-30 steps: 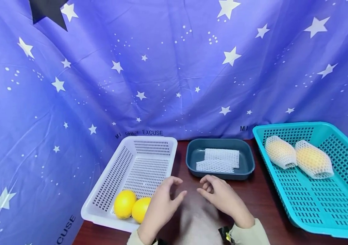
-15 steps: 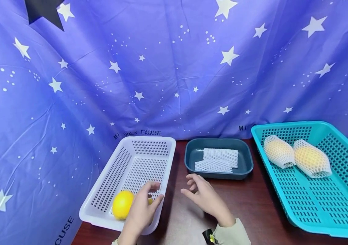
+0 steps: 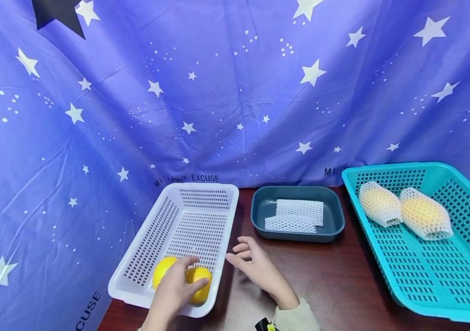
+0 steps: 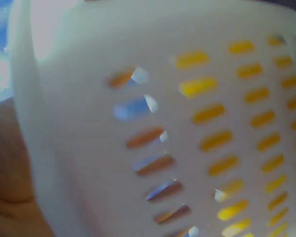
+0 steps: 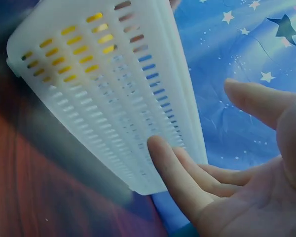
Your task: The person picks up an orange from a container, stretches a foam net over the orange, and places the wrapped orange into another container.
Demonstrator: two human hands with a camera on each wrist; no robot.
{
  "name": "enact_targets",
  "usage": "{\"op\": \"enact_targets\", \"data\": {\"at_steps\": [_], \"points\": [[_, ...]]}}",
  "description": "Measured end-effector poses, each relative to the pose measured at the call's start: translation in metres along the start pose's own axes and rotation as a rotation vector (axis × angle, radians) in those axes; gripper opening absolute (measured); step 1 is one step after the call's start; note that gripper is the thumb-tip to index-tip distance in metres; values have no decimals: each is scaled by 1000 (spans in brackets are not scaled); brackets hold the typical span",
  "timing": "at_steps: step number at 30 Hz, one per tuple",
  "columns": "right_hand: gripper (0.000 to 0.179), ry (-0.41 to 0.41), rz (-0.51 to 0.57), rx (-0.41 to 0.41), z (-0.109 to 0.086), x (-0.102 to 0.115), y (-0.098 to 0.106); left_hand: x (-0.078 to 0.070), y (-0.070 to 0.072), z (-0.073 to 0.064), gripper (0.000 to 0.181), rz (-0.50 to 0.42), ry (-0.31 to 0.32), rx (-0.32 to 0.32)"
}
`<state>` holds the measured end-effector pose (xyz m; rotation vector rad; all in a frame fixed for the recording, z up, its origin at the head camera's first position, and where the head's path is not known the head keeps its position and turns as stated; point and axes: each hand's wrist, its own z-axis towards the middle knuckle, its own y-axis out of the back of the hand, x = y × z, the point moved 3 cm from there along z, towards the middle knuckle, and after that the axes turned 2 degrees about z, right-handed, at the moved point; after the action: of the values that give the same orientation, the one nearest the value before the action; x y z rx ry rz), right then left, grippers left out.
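Observation:
Two smooth, round yellow fruits lie at the near end of a white perforated plastic basket (image 3: pixel 121 287). My left hand (image 3: pixel 175 285) reaches down over them, thumb and fingers spread about the right fruit (image 3: pixel 200 288); the hand covers part of the left fruit (image 3: pixel 162 267). In the left wrist view the slotted basket wall (image 4: pixel 84 148) fills the picture, yellow showing through its slots, and hides the fingers. My right hand (image 3: pixel 255 266) hovers just right of the basket's side with relaxed, apart fingers, holding nothing; the right wrist view shows its fingers (image 5: pixel 180 185) by the outer wall.
A dark blue-grey tray (image 3: pixel 297 236) holding white foam net sleeves (image 3: pixel 298 214) stands at the back middle. At right, a teal basket (image 3: pixel 421 276) holds two net-wrapped yellow fruits (image 3: pixel 425 214). A starry purple-blue cloth (image 3: pixel 218 92) hangs behind the dark red table (image 3: pixel 334 276).
Both hands have moved left. My left hand has passed from the basket's right rim to over the yellow fruits inside; my right hand has come up beside the basket.

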<state>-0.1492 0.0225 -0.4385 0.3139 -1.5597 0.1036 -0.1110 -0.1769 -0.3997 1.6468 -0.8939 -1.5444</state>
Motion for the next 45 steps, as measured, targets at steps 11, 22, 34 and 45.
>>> {"op": "enact_targets", "data": {"at_steps": [11,22,34,45], "points": [[58,52,65,43,5,-4,-18,11,-5,2,71,153,39,48],[49,68,218,32,9,-6,-27,11,-8,6,73,161,43,66],[51,32,312,25,11,-8,-29,12,-15,11,76,233,4,79],[50,25,358,44,10,-6,-30,12,-12,7,76,217,-3,11]]}}
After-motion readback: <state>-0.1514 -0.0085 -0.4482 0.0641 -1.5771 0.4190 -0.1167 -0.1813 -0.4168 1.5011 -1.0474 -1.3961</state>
